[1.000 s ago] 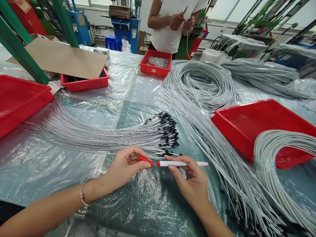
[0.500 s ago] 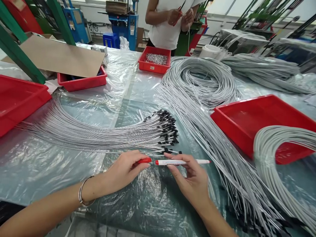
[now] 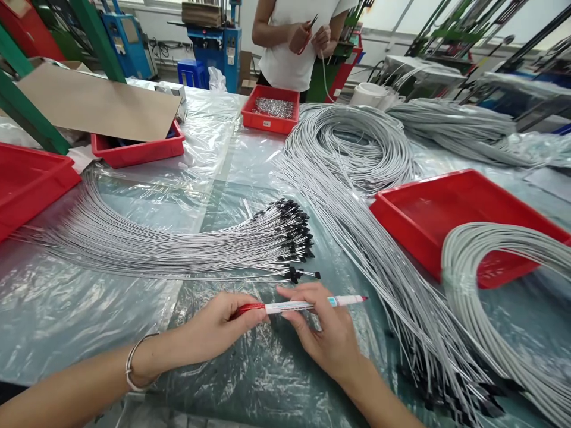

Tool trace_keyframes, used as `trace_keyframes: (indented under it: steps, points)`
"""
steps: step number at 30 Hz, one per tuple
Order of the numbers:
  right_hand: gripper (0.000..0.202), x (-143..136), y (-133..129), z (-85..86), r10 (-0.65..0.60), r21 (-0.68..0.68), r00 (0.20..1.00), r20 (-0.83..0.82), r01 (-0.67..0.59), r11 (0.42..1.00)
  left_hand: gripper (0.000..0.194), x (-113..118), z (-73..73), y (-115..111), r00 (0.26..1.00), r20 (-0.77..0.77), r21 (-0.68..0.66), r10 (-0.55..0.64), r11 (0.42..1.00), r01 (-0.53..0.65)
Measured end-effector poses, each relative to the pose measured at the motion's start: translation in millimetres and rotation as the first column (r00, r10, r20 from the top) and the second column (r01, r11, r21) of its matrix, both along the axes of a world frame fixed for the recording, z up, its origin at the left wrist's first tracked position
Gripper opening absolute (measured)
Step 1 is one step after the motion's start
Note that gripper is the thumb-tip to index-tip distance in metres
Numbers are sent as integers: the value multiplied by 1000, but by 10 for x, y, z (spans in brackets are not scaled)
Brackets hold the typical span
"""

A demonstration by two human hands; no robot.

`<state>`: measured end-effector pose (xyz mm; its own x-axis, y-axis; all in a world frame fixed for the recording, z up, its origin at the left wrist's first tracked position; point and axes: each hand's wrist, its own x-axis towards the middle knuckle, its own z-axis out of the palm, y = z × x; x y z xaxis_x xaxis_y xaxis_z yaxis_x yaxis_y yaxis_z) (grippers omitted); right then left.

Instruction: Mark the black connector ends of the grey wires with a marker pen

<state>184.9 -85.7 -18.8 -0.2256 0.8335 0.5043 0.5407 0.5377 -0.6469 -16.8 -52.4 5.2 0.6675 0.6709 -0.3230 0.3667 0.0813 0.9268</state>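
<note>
A slim white marker pen (image 3: 289, 307) lies level between my two hands above the plastic-covered table. My left hand (image 3: 209, 328) pinches its red cap (image 3: 248, 308), which meets the pen's left end. The fingers of my right hand (image 3: 329, 333) are closed around the white barrel, and the red-tipped other end sticks out to the right. Just beyond my hands lies a fanned bundle of thin grey cables (image 3: 191, 249) with black connectors (image 3: 295, 232) at their right ends. Neither hand touches the cables.
A long cable bundle (image 3: 357, 232) runs from the coil (image 3: 352, 142) down the right side. Red trays stand at right (image 3: 450, 202), left (image 3: 31, 184) and back, one holding small metal parts (image 3: 274, 107). Across the table, a person in white (image 3: 289, 53) holds red-handled pliers.
The gap between the red cap and the pen has closed; they now meet end to end. Both hands sit slightly lower and more to the left in the view, and the pen tilts a little.
</note>
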Motion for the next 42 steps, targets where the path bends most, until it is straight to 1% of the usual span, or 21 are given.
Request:
trace_keyframes:
  steps: [2,4,7,10,11,12,14,15,16,18,20,22,23,26,28,31,33,35,37,40,42]
  points:
    - [16,-3,-9,5,16,3,1000,-11,-16,1000,45,-14,3,10,999,18,-133,-29,991,31]
    - [15,11,4,7,36,-114,998,-43,-41,993,45,-47,25,24,998,9,-126,-61,990,61]
    - [16,69,62,22,11,-382,989,-150,-68,922,43,-121,82,63,990,10,1,-142,990,142]
    - [20,171,132,55,-191,-507,913,-359,-19,862,44,-143,100,168,987,-95,222,-128,964,147]
    - [23,212,151,66,-268,-517,861,-432,7,856,41,-120,80,222,982,-172,362,-81,922,139]
    - [27,253,167,73,-328,-519,806,-493,30,854,36,-77,46,285,968,-250,517,-25,841,156]
    - [32,334,193,76,-393,-503,715,-578,66,862,28,57,-60,427,926,-373,756,61,598,265]
    - [33,371,205,71,-412,-492,682,-604,87,866,26,139,-122,500,910,-407,818,77,475,325]
    - [33,405,216,63,-427,-481,653,-625,109,870,26,222,-183,569,899,-432,844,78,386,372]
    - [31,468,238,52,-454,-458,600,-659,159,875,24,362,-274,681,885,-463,857,58,284,429]
    - [33,526,253,63,-443,-416,561,-699,184,890,24,439,-299,740,896,-444,871,29,248,423]
    - [37,577,256,104,-403,-368,536,-742,177,913,28,442,-257,737,932,-362,895,-13,275,351]
    - [37,598,254,132,-391,-352,533,-750,177,919,29,422,-221,713,950,-310,894,-47,326,307]
    - [43,619,237,214,-395,-344,552,-735,198,918,30,323,-115,579,966,-210,788,-150,559,258]
    - [43,589,217,234,-389,-363,588,-709,168,916,28,262,-93,473,943,-229,667,-242,667,334]
    - [28,476,169,188,-357,-430,713,-604,86,899,26,203,-155,363,893,-287,560,-347,696,450]
    - [20,370,131,124,-334,-477,810,-483,76,875,26,182,-232,335,901,-295,558,-317,709,432]
    - [20,260,102,51,-311,-508,869,-386,81,857,25,167,-308,325,918,-306,597,-252,700,391]
    - [19,166,89,-23,-302,-552,892,-335,74,830,25,149,-365,308,899,-371,668,-234,605,433]
    - [18,83,85,-137,-335,-617,894,-297,88,782,31,122,-402,249,823,-524,756,-217,327,567]
    - [25,65,79,-204,-342,-616,909,-240,130,777,33,113,-401,196,795,-581,777,-174,172,606]
